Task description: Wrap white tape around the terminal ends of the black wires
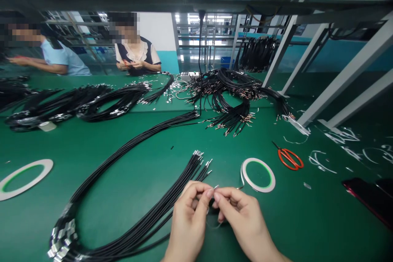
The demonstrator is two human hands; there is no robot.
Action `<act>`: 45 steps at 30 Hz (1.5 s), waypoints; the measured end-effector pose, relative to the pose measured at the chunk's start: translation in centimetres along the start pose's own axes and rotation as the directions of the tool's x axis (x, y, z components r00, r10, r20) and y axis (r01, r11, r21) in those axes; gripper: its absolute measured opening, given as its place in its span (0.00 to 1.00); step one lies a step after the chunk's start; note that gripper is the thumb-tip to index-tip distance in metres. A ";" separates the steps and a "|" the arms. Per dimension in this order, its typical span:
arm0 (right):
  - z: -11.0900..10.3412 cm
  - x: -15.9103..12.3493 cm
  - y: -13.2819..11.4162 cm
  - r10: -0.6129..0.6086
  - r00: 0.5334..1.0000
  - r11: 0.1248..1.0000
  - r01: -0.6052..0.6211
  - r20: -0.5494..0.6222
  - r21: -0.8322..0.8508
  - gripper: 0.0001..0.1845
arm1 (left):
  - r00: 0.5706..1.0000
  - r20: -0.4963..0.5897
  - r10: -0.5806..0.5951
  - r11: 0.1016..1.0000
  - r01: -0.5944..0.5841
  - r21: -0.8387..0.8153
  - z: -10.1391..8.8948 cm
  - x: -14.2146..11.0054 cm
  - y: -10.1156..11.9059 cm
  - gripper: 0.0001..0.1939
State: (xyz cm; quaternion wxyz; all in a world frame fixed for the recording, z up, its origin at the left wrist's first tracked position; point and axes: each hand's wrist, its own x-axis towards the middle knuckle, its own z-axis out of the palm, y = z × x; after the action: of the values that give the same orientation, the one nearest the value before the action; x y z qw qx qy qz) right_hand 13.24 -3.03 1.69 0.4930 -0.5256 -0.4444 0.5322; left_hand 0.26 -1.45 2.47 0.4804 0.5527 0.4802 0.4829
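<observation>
My left hand (pixel 192 213) is closed in a pinch on the end of a black cable, whose silvery white tip (pixel 216 187) shows between my fingertips. Against it, my right hand (pixel 239 217) pinches a narrow strip of white tape; fingers hide most of the strip. Just right of my hands lies a roll of white tape (pixel 274 182), its loose tail running toward my right hand. A curved bundle of black cables (pixel 132 239) sweeps from the left to beside my left hand, with bare silvery tips at its end. Silvery tabs (pixel 63 239) cluster at its lower left bend.
Orange-handled scissors (pixel 290 159) lie to the right, near white scraps (pixel 322 161). A second tape roll (pixel 46 168) is at far left. More cable coils (pixel 113 102) line the back, where two people (pixel 138 55) sit. Grey metal struts (pixel 346 77) stand at right; a dark red-edged object (pixel 368 200) lies below.
</observation>
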 end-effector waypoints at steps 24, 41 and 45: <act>0.4 -0.1 0.7 0.003 1.000 0.999 -0.002 -0.023 0.034 0.14 | 0.942 0.041 -0.333 0.919 0.334 -0.209 -0.4 0.8 0.2 0.16; 0.3 0.1 -0.2 -0.018 1.000 1.000 0.018 -0.017 0.001 0.13 | 0.971 0.068 -0.231 0.964 0.237 -0.121 -0.9 0.7 -0.6 0.09; 0.2 0.1 0.0 -0.031 0.999 0.999 0.031 -0.007 -0.037 0.14 | 0.917 0.153 -0.368 0.891 0.394 -0.225 -1.1 0.9 0.0 0.11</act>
State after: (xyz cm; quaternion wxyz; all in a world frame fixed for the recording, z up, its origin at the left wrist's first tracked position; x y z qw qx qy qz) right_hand 13.03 -2.94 1.70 0.4932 -0.5297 -0.4602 0.5142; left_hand -0.79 -0.46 2.59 0.6567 0.4072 0.4880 0.4060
